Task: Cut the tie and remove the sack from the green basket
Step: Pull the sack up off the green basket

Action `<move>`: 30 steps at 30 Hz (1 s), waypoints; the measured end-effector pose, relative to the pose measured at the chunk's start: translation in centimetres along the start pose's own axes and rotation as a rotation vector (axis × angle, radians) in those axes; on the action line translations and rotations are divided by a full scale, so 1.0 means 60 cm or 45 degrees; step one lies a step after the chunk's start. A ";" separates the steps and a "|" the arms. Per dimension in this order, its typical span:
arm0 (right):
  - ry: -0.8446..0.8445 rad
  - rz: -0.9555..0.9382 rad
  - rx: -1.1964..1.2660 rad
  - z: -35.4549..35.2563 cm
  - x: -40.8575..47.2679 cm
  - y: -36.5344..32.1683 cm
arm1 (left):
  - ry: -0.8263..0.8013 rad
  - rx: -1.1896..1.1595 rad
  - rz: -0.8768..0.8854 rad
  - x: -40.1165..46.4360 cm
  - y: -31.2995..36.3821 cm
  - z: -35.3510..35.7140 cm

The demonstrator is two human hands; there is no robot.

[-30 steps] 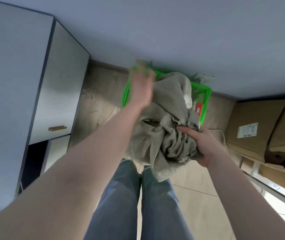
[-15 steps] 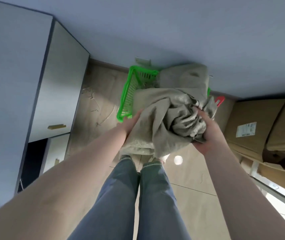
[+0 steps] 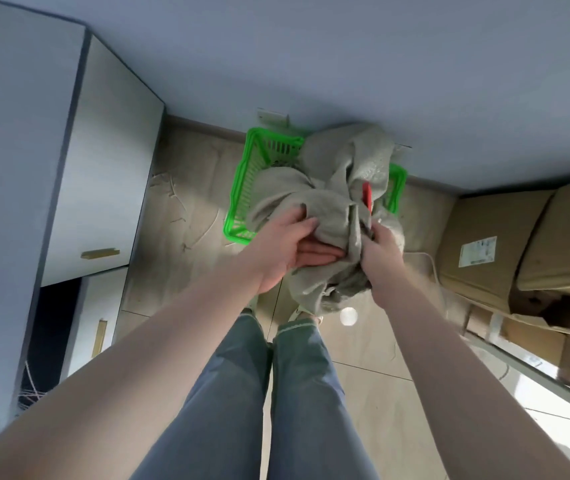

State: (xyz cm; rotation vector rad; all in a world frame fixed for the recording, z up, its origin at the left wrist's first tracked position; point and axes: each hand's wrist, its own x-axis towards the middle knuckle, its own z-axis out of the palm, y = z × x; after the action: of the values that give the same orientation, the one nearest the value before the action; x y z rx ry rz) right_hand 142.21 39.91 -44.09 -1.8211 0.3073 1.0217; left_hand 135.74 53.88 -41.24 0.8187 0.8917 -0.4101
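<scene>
Pale tiled floor, slatted green plastic basket, both hands bunching crumpled coarse sack.

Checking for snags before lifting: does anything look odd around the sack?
Yes: a red tool pokes out of the sack folds above the right hand, over the green basket. It might slip.

Left hand now under sack.

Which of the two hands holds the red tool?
The right hand: the red tool sticks up from it, while the left hand only grips the sack.
</scene>
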 end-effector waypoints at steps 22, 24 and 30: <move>-0.395 -0.155 -0.337 -0.065 -0.072 0.016 | -0.379 1.787 -0.301 0.154 0.038 0.029; -0.309 -0.193 -0.178 -0.082 -0.070 0.008 | -0.085 1.530 -0.002 0.137 0.026 0.007; -0.232 -0.109 -0.231 -0.065 -0.072 0.007 | -0.054 1.534 -0.210 0.110 0.050 -0.027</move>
State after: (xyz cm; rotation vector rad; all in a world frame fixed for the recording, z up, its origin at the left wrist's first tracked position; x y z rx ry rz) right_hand 141.29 35.42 -40.45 -1.8683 0.0264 1.1770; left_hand 140.63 57.11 -45.81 1.8208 0.6138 -1.1510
